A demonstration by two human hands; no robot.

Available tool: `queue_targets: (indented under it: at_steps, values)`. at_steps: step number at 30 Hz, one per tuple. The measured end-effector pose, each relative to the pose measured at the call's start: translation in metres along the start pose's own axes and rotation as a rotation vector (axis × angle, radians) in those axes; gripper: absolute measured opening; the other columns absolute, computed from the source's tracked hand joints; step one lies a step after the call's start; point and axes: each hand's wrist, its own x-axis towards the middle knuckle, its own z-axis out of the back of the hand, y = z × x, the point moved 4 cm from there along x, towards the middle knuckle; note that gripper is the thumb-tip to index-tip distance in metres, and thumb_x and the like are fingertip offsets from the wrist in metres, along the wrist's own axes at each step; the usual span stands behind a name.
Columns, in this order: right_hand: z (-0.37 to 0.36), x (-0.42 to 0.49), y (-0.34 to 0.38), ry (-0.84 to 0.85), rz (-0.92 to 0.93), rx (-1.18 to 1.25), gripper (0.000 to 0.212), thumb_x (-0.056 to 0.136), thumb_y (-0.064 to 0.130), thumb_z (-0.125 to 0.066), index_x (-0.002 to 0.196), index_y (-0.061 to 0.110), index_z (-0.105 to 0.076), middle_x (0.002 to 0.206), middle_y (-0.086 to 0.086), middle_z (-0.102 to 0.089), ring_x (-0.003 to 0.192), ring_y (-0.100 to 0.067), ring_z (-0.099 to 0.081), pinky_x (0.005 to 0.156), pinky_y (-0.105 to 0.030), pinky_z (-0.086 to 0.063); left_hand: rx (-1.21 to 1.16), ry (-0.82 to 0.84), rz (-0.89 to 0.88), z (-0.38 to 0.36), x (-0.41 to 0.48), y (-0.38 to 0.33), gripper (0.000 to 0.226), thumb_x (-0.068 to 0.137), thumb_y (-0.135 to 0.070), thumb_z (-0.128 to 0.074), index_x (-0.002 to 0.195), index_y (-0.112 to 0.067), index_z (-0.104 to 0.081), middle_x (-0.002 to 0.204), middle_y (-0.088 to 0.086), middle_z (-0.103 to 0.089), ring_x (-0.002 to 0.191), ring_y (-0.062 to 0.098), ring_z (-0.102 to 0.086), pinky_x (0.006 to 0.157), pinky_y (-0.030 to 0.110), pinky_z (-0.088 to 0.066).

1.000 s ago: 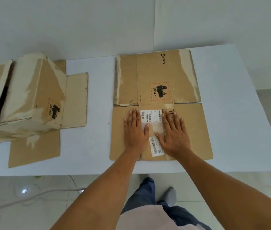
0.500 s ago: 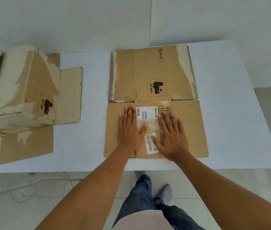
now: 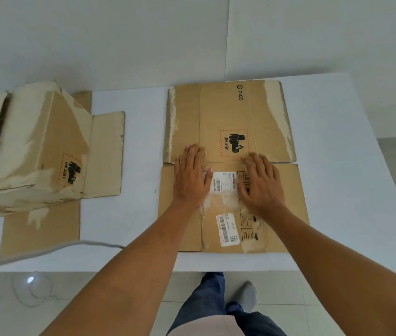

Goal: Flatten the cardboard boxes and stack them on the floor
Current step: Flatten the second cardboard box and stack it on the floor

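A flattened brown cardboard box [image 3: 231, 117] lies on the white table [image 3: 352, 190], with white labels and a "UN 3481" mark on it. My left hand [image 3: 191, 175] presses palm-down on the box near the fold between its two halves. My right hand [image 3: 262, 183] lies flat just to the right, fingers spread, beside the upper label. A second cardboard box [image 3: 34, 146] stands unflattened at the table's left, its flaps spread out on the tabletop.
A grey cable [image 3: 46, 251] crosses the table's front left edge. Below the table edge are the tiled floor [image 3: 119, 299], my legs and a grey-socked foot [image 3: 248, 295]. A white wall stands right behind the table.
Both hands have slid forward on the flat box, from its near half up to the middle fold. The lower label is now uncovered.
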Motion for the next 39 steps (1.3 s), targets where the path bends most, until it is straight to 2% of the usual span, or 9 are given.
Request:
queue_targets:
  at_steps: [5, 9, 16, 19, 21, 25, 28, 33, 39]
  values:
    - [0.002, 0.054, -0.01, 0.04, -0.084, 0.009, 0.075, 0.106, 0.058, -0.026, 0.166, 0.021, 0.0, 0.174, -0.002, 0.009, 0.159, -0.024, 0.012, 0.128, -0.044, 0.003, -0.03, 0.139, 0.087, -0.017, 0.05, 0.015, 0.073, 0.104, -0.053, -0.025, 0.16, -0.009, -0.008, 0.169, 0.007, 0.002, 0.155, 0.022, 0.009, 0.126, 0.047, -0.005]
    - [-0.008, 0.062, -0.018, 0.065, -0.163, 0.011, 0.075, 0.105, 0.064, -0.017, 0.164, 0.028, 0.014, 0.171, 0.001, 0.021, 0.157, -0.023, 0.021, 0.129, -0.046, 0.003, 0.029, 0.171, 0.091, -0.027, 0.053, 0.025, 0.075, 0.104, -0.059, -0.018, 0.161, -0.014, 0.001, 0.169, 0.004, 0.009, 0.155, 0.019, 0.014, 0.126, 0.047, -0.002]
    - [-0.011, 0.061, -0.019, 0.038, -0.161, 0.002, 0.074, 0.105, 0.063, -0.018, 0.164, 0.03, 0.011, 0.172, 0.004, 0.018, 0.157, -0.02, 0.02, 0.128, -0.043, 0.005, 0.045, 0.136, 0.107, -0.026, 0.051, 0.025, 0.075, 0.103, -0.061, -0.019, 0.162, -0.016, -0.004, 0.169, 0.004, 0.004, 0.155, 0.02, 0.011, 0.126, 0.048, -0.007]
    - [-0.004, 0.058, -0.022, -0.033, -0.2, 0.087, 0.067, 0.107, 0.056, -0.032, 0.164, 0.028, -0.013, 0.173, 0.004, -0.005, 0.159, -0.021, 0.003, 0.128, -0.049, -0.007, -0.01, 0.126, 0.085, -0.018, 0.056, 0.028, 0.075, 0.101, -0.065, -0.026, 0.161, -0.024, -0.013, 0.169, -0.001, -0.006, 0.155, 0.021, -0.002, 0.124, 0.048, -0.016]
    - [0.002, 0.047, -0.032, -0.114, -0.384, 0.118, 0.064, 0.103, 0.059, -0.039, 0.156, 0.026, -0.028, 0.167, -0.001, -0.023, 0.156, -0.029, -0.013, 0.123, -0.056, -0.018, 0.0, 0.07, 0.178, -0.006, 0.054, 0.039, 0.074, 0.096, -0.071, -0.032, 0.156, -0.03, -0.027, 0.164, -0.002, -0.021, 0.147, 0.025, -0.022, 0.112, 0.05, -0.03]
    - [0.016, 0.02, -0.055, -0.078, -0.715, 0.031, 0.098, 0.086, 0.089, -0.036, 0.153, 0.019, -0.023, 0.154, -0.012, -0.032, 0.141, -0.041, -0.029, 0.11, -0.06, -0.028, 0.029, 0.02, 0.607, 0.011, 0.034, 0.07, 0.109, 0.075, -0.093, -0.036, 0.152, -0.016, -0.032, 0.146, 0.007, -0.034, 0.129, 0.029, -0.034, 0.101, 0.047, -0.036]
    - [0.025, 0.022, -0.056, -0.017, -0.773, 0.009, 0.112, 0.08, 0.094, -0.036, 0.157, 0.014, -0.021, 0.142, -0.016, -0.038, 0.128, -0.042, -0.038, 0.101, -0.058, -0.036, 0.06, 0.061, 0.662, 0.015, 0.033, 0.067, 0.114, 0.07, -0.097, -0.035, 0.143, -0.009, -0.039, 0.133, 0.009, -0.039, 0.117, 0.028, -0.039, 0.096, 0.042, -0.039]
    - [0.034, 0.032, -0.054, 0.036, -0.941, 0.217, 0.115, 0.073, 0.093, -0.049, 0.151, 0.011, -0.033, 0.143, -0.022, -0.039, 0.132, -0.047, -0.039, 0.105, -0.061, -0.035, -0.086, 0.108, 0.814, 0.022, 0.035, 0.057, 0.1, 0.067, -0.089, -0.056, 0.125, -0.009, -0.043, 0.125, 0.013, -0.045, 0.112, 0.031, -0.045, 0.085, 0.043, -0.047]
    - [0.041, 0.021, -0.064, -0.001, -0.928, 0.385, 0.105, 0.077, 0.083, -0.062, 0.142, 0.004, -0.042, 0.135, -0.02, -0.051, 0.123, -0.045, -0.055, 0.099, -0.056, -0.049, -0.073, 0.2, 0.826, 0.028, 0.036, 0.072, 0.104, 0.067, -0.091, -0.056, 0.125, -0.005, -0.051, 0.127, 0.014, -0.052, 0.118, 0.032, -0.051, 0.092, 0.046, -0.045]
